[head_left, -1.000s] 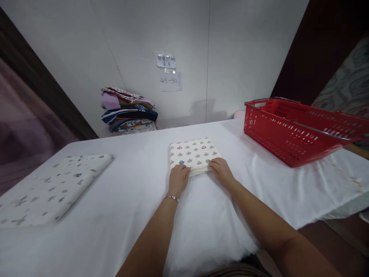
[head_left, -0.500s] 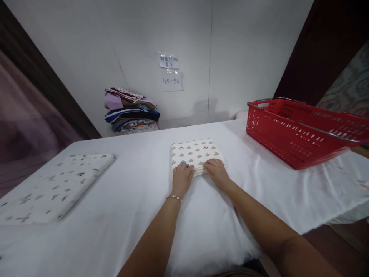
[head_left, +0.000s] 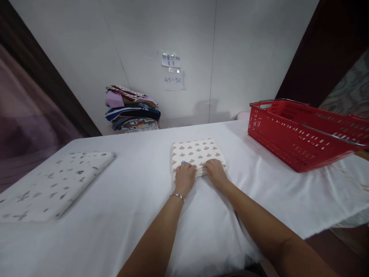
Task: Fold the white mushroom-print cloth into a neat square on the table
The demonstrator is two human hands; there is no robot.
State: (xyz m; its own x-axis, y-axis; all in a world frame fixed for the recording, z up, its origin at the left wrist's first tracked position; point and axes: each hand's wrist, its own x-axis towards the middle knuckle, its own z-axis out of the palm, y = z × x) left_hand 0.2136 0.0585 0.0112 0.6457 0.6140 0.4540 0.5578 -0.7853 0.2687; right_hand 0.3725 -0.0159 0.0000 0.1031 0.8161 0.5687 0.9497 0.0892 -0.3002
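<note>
A folded cloth [head_left: 198, 151], cream with small grey-beige shapes and a few red and blue figures, lies flat on the white-covered table [head_left: 132, 181]. My left hand [head_left: 185, 177] grips the left part of its near edge, fingers on top. At the right part of the same edge, my right hand [head_left: 216, 172] holds on in the same way. Several stacked layers show between the two hands. The thumbs are partly hidden against the near side. A bracelet [head_left: 178, 196] circles my left wrist.
A larger folded cloth [head_left: 54, 188] with grey prints lies at the left. A red plastic basket [head_left: 288, 140] with metal handles stands at the right. Behind the table is a pile of folded fabrics [head_left: 132, 111]; paper signs [head_left: 173, 80] hang on the wall [head_left: 245, 50].
Both hands stay at the near edge of the folded cloth, with only a slight shift of the left hand to the right. The view has moved a little.
</note>
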